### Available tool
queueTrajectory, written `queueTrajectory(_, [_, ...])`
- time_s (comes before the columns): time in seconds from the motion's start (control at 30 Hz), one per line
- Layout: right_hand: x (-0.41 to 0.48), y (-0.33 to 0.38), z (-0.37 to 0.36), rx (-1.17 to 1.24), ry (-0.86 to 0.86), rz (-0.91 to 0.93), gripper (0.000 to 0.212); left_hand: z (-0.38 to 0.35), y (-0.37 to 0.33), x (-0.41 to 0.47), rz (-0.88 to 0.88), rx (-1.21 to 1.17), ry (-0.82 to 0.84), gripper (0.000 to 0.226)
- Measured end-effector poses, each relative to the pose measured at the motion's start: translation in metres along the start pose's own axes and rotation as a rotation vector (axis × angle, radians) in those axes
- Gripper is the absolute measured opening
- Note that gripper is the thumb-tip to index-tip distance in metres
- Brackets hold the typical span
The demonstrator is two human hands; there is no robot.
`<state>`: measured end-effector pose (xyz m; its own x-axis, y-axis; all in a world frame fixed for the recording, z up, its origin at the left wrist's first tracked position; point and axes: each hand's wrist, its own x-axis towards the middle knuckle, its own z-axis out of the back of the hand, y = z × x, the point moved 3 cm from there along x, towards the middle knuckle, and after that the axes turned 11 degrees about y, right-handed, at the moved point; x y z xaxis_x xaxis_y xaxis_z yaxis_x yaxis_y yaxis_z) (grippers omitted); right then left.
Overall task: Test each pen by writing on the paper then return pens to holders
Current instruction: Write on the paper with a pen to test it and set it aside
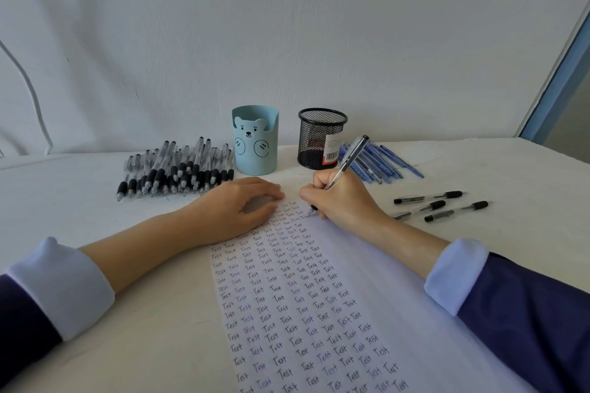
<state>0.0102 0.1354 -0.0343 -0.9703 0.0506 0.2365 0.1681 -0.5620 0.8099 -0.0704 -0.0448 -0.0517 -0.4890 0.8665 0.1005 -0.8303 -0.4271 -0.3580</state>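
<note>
1. Currently you are gripping a pen (349, 159) in your right hand (341, 198), with thumb and fingers curled round its lower barrel; its tip is pressing on the paper (399, 281) at the far end of the writing, and its top is leaning away toward the mesh holder (321, 139)
2. Your left hand (236, 207) is resting on the far left part of the paper, fingers loosely bent and holding nothing, and it seems to be pinning the sheet
3. The paper is lying on the table (95, 201) straight in front of you; rows of the word "Test" are filling its left part from the near edge up to your pen tip, while the right part is showing no writing, so many pens are looking tested already
4. The bear holder (255, 140) and the mesh holder are standing side by side beyond your hands, and no pen is showing above either rim, so the returning step is looking not yet begun
5. A black pile (175, 169) is lying left of the bear holder, blue pens (383, 159) are lying right of the mesh holder, and a few loose pens (440, 206) are lying well to the right of your right hand; which of these are tested I cannot tell
6. By my judgement you are nearing the end of one more test word, and any untested pens plus the whole job of filling the holders are waiting
</note>
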Motion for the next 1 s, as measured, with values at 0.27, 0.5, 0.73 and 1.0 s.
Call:
queueTrajectory(0.27, [-0.001,0.002,0.001,0.046,0.017,-0.018,0.030,0.000,0.000,0.000,0.000,-0.006,0.001,0.058])
queueTrajectory(0.5, [0.001,0.020,0.025,0.177,0.109,0.037,0.026,0.001,0.000,-0.001,-0.010,-0.010,-0.002,0.057])
queueTrajectory(0.73, [-0.011,0.028,0.042,-0.063,0.352,0.066,0.028,0.001,0.000,0.000,-0.015,0.001,0.004,0.053])
queueTrajectory(1.0, [-0.014,0.020,0.036,-0.391,0.403,0.121,0.017,0.001,-0.001,-0.002,0.004,-0.005,0.025,0.058])
